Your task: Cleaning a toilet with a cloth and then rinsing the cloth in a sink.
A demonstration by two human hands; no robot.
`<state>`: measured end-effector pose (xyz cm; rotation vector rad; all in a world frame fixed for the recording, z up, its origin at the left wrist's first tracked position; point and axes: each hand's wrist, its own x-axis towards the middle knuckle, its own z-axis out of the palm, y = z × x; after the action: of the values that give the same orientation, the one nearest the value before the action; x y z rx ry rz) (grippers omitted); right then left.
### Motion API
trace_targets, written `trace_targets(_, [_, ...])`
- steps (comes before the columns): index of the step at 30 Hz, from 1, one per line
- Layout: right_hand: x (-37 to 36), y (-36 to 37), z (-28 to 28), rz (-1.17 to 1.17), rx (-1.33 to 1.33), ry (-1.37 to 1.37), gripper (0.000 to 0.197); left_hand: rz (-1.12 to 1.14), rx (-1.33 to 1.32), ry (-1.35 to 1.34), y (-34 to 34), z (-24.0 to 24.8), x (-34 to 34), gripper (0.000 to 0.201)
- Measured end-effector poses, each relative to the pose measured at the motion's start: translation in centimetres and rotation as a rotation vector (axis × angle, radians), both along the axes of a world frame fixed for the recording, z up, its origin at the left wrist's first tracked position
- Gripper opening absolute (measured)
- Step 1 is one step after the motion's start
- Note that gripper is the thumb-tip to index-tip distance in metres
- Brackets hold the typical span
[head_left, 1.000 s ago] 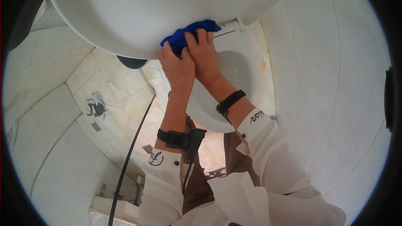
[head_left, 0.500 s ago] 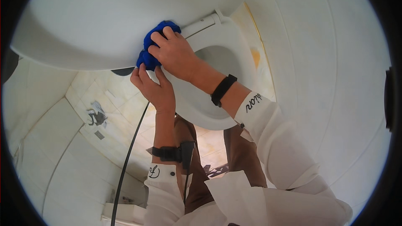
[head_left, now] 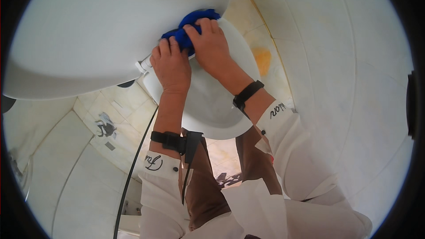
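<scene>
A bunched blue cloth point(head_left: 183, 39) lies pressed against the back of the white toilet point(head_left: 241, 126), where the seat meets a large smooth white surface point(head_left: 102, 31). My left hand point(head_left: 171, 68) grips the cloth's near left end with bent fingers. Further right, my right hand point(head_left: 212, 46) has its fingers curled over the other part of the cloth. A white hinge piece point(head_left: 144, 65) shows just left of my left hand. Part of the cloth is hidden under my fingers.
A black cable point(head_left: 136, 163) runs down from beside the toilet on the left. Beyond it, a crumpled grey-and-white item point(head_left: 105, 125) and a small drain grate point(head_left: 110, 145) are on the tiled floor. A white tiled wall point(head_left: 323, 75) stands close on the right, near a yellow floor stain point(head_left: 262, 60).
Both hands have moved right along the back of the toilet with the blue cloth. The left hinge end, covered before, now shows, while the cloth covers the right end.
</scene>
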<state>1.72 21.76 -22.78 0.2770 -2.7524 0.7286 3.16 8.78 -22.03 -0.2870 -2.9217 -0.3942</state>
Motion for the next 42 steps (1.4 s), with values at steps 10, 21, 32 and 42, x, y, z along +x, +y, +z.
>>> trace_targets(10, [1.8,9.1,-2.4,-0.209,0.087,-0.079,0.051,-0.236,-0.006,-0.02,8.0,-1.0,-0.3,0.037])
trace_targets(21, [4.3,10.8,-0.8,-0.121,-0.032,-0.267,0.048,-0.351,-0.023,-0.15,9.7,1.6,-1.4,0.029])
trace_targets(32, [13.6,10.5,-2.7,-0.307,-0.057,-0.422,0.061,-0.482,0.039,-0.377,11.5,0.0,5.6,0.035])
trace_targets(42, [19.8,9.0,-1.6,-0.362,-0.02,-0.641,0.052,-0.376,-0.003,-0.407,12.6,0.1,12.7,0.031])
